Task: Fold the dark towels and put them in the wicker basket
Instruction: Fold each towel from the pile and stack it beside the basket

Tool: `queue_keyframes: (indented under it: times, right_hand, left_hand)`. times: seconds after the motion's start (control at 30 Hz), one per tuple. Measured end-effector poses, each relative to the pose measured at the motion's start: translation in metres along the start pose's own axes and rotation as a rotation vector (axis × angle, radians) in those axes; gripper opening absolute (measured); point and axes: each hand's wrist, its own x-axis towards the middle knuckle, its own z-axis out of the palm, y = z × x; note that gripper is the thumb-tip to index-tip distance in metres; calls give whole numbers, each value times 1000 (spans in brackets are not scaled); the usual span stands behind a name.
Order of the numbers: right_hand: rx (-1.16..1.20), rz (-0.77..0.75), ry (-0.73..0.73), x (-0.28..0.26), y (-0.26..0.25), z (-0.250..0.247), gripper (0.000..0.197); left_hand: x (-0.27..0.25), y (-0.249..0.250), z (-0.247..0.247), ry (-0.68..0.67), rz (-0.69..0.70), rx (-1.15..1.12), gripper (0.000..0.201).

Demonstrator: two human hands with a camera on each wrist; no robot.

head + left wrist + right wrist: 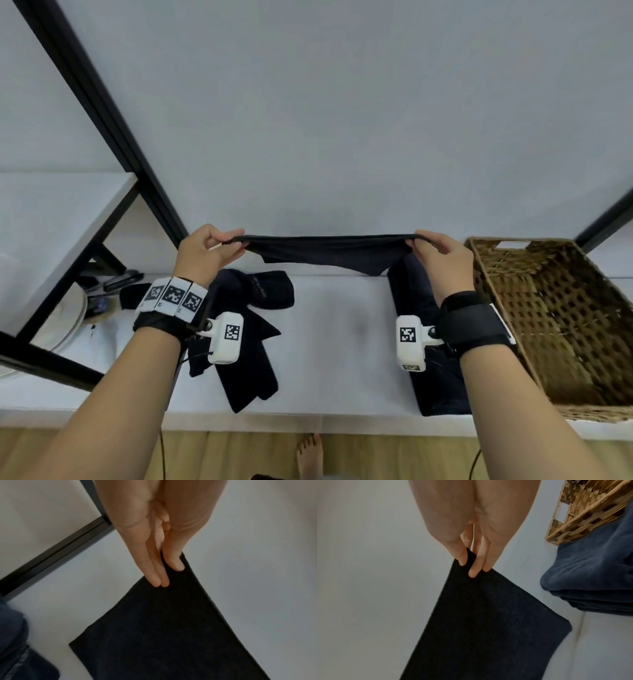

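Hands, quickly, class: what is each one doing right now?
Left hand: pinches one corner of the dark towel.
Right hand: pinches the other corner.

Soft, even, dim indoor light; faint shadows, wide-angle bending at edges, slightly blurred wrist views.

A dark towel (329, 251) hangs stretched between my hands, above the worktop (342, 342). More dark towels (253, 329) lie crumpled left; a folded stack (421, 308) lies beside the wicker basket (561, 325).

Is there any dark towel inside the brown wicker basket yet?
No: the brown wicker basket shows only bare weave inside, while the folded dark towels lie stacked beside it.
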Motion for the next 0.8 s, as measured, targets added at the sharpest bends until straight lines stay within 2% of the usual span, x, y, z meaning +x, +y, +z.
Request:
queue_keyframes:
  times: [0.1, 0.23, 0.33, 0.43, 0.6, 0.8]
  right_hand:
    - [-12, 72, 4, -10, 23, -9, 18]
    - [-206, 195, -41, -32, 70, -26, 17]
    - [-401, 259, -73, -56, 103, -38, 14]
    - [-554, 309, -120, -80, 130, -47, 19]
    - [-639, 472, -187, -98, 159, -54, 15]
    - [-734, 413, -245, -79, 182, -38, 10]
  left_hand:
    - [-16, -26, -8, -56, -102, -1, 25]
    - [-40, -69, -20, -103, -260, 73, 28]
    - [-54, -102, -32, -177, -407, 194, 31]
    - [-63, -131, -42, -244, -515, 392, 27]
    - [-67, -167, -47, -323, -541, 727, 13]
    - [-38, -191, -28, -234, -465, 911, 14]
